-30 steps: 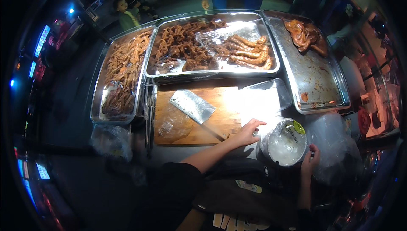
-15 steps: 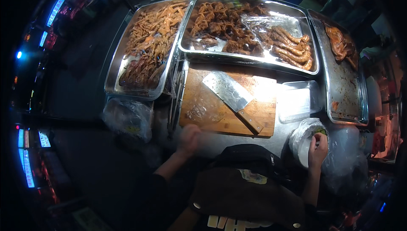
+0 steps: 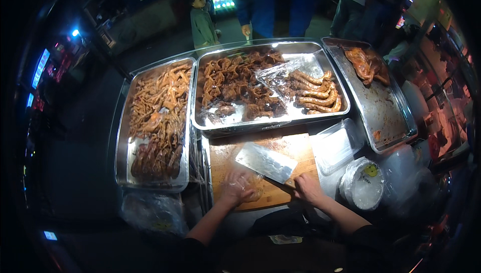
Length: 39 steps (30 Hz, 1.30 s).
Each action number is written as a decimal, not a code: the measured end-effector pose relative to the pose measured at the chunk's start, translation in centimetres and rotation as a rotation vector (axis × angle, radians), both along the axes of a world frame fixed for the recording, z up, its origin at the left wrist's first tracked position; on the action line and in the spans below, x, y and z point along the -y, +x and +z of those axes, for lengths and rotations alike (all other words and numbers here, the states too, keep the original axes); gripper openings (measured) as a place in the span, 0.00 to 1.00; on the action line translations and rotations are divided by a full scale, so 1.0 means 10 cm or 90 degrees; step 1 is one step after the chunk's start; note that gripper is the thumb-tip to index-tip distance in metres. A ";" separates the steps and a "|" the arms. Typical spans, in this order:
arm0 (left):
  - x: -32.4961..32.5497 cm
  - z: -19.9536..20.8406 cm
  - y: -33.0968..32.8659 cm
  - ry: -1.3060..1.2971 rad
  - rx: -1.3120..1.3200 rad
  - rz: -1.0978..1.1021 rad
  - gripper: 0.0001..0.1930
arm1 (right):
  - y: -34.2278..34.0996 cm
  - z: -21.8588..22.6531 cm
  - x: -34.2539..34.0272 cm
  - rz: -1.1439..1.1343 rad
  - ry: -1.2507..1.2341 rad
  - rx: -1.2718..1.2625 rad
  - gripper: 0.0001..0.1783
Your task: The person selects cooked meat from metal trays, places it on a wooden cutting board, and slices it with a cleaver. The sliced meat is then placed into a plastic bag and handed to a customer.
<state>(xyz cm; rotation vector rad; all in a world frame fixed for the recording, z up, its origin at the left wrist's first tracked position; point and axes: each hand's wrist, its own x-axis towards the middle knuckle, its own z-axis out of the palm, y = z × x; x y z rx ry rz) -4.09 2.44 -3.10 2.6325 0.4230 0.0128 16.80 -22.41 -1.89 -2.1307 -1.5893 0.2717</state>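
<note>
A broad-bladed cleaver [image 3: 265,162] lies slantwise on the wooden cutting board [image 3: 230,145], its blade toward the far left. My right hand [image 3: 308,190] is closed around its handle at the board's right near edge. At the near left of the board, the fingers of my left hand [image 3: 235,188] are curled on crumpled clear plastic [image 3: 253,180], which lies left of the blade. Whether that plastic is a glove, a bag or a film I cannot make out.
Beyond the board is a metal tray [image 3: 220,126] of browned meat pieces and long curved pieces. Another tray [image 3: 120,168] stands left, a third [image 3: 388,117] right with roasted poultry. Clear containers [image 3: 333,148] and plastic-wrapped white bowls [image 3: 363,185] sit right. People stand beyond.
My right hand has left the white bowls and taken the cleaver's handle. My left hand has moved forward onto the clear plastic. The view has tilted up, showing more people beyond the trays.
</note>
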 end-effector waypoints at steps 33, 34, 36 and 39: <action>-0.71 -0.11 -0.51 -1.139 0.719 0.085 0.47 | 2.50 1.41 -4.42 -0.226 0.166 -0.406 0.07; -0.70 -0.12 -0.52 -1.199 0.712 0.057 0.47 | 2.57 1.47 -4.55 -0.225 0.267 -0.489 0.07; -0.62 -0.07 -0.50 -1.190 0.746 0.068 0.48 | 2.72 1.54 -4.77 -0.247 0.359 -0.581 0.07; -0.39 0.09 -0.39 -1.038 0.825 0.262 0.49 | 2.85 1.45 -5.06 -0.292 0.385 -0.679 0.06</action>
